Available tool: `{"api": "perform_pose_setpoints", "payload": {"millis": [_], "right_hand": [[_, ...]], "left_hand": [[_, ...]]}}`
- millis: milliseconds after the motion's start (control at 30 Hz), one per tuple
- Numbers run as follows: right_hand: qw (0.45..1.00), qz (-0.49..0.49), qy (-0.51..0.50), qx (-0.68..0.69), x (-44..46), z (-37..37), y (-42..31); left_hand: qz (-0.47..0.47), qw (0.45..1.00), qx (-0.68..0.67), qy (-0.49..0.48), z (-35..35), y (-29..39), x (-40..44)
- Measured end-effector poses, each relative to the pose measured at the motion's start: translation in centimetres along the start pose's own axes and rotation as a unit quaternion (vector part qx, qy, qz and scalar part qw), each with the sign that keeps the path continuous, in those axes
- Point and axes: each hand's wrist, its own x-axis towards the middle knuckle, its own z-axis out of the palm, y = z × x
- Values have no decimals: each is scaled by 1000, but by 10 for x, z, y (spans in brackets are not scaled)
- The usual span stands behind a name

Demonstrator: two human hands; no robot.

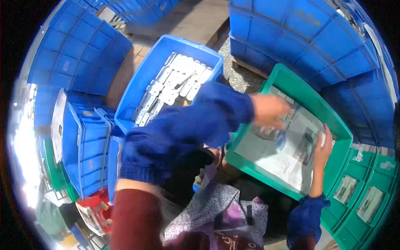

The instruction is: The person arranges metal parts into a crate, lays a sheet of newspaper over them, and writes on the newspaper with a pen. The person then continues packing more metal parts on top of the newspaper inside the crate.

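Note:
A sheet of newspaper (271,156) lies spread inside a green plastic crate (333,112) to the front right. My left hand (271,110) reaches across over the crate's left part, above the paper. Motion smears its fingers, and a blurred patch shows beneath them, so I cannot make out whether it holds anything. At the paper's right edge, beside the crate wall, my right hand (323,148) rests with fingers stretched out. To the left, a blue crate (133,96) holds many shiny metal parts (179,77) with holes; my left sleeve hides part of it.
Large blue crates (287,33) stand stacked at the back right, others (75,54) at the back left. More blue crates (89,146) are at the left. Green crates with labels (368,204) stand at the lower right. A red container (98,208) sits low at the left.

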Motion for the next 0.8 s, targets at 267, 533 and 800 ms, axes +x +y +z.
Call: {"api": "perform_pose_setpoints", "payload": {"millis": [267, 533, 800], "right_hand": [[853, -391, -217, 269, -15, -49, -278], [845, -391, -203, 303, -15, -9, -306], [867, -283, -231, 340, 2, 14, -281]], "left_hand": [[-354, 869, 49, 342, 32, -197, -235], [-480, 822, 181, 246, 126, -314, -224], [-462, 790, 181, 360, 117, -308, -210]]}}
